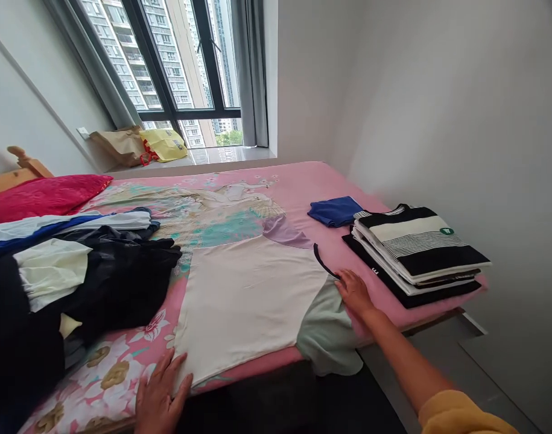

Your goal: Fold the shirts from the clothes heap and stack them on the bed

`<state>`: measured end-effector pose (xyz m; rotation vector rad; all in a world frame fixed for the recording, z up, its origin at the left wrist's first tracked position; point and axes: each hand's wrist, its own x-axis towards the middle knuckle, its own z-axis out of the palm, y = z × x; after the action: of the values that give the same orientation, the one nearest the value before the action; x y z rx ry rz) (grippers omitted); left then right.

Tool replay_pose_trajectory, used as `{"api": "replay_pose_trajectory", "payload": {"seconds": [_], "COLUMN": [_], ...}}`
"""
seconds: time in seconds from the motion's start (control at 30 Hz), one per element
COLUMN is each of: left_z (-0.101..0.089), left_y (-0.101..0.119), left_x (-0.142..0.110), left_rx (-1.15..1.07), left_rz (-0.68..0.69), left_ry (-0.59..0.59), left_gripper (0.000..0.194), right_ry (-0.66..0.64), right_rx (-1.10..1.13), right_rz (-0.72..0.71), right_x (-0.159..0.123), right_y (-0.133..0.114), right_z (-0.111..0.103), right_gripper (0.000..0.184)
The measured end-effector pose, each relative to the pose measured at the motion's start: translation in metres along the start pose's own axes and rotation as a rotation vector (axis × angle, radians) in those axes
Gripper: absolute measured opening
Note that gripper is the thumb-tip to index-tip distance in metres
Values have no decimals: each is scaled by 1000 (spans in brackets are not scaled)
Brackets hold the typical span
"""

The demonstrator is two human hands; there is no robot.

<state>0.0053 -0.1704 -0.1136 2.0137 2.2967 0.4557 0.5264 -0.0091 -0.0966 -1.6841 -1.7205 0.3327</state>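
A white T-shirt (248, 295) with pale green sleeves lies spread flat on the pink flowered bed (298, 187). My left hand (160, 395) rests flat and open on the shirt's lower left corner at the bed's near edge. My right hand (355, 292) lies open on the shirt's right side, by the dark neckline and the green sleeve (327, 334) that hangs over the bed's edge.
A stack of folded striped and black shirts (415, 253) sits at the bed's right edge, a folded blue cloth (334, 211) behind it. A heap of dark and white clothes (76, 283) covers the left. A red pillow (40, 196) and bags (140, 144) on the windowsill lie beyond.
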Motion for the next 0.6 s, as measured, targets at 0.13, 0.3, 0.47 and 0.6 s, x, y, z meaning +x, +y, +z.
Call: {"api": "replay_pose_trajectory", "payload": {"seconds": [0.13,0.3,0.47,0.6], "left_z": [2,7,7,0], "left_y": [-1,3,6,17], "left_x": [1,3,3,-4], "left_rx": [11,19,37,31], "left_rz": [-21,-53,-85,-91], "left_ry": [8,30,19,24], "left_gripper": [43,41,42,44], "right_ry": [103,178,66,-123], "right_rx": [111,220,571,683], "right_rz": [137,139,403,428], "right_x": [-26,-129,-184,-177], "right_y": [20,2,-9,-16], "right_z": [-22,-21,1,-4], "right_gripper": [44,35,41,53]}}
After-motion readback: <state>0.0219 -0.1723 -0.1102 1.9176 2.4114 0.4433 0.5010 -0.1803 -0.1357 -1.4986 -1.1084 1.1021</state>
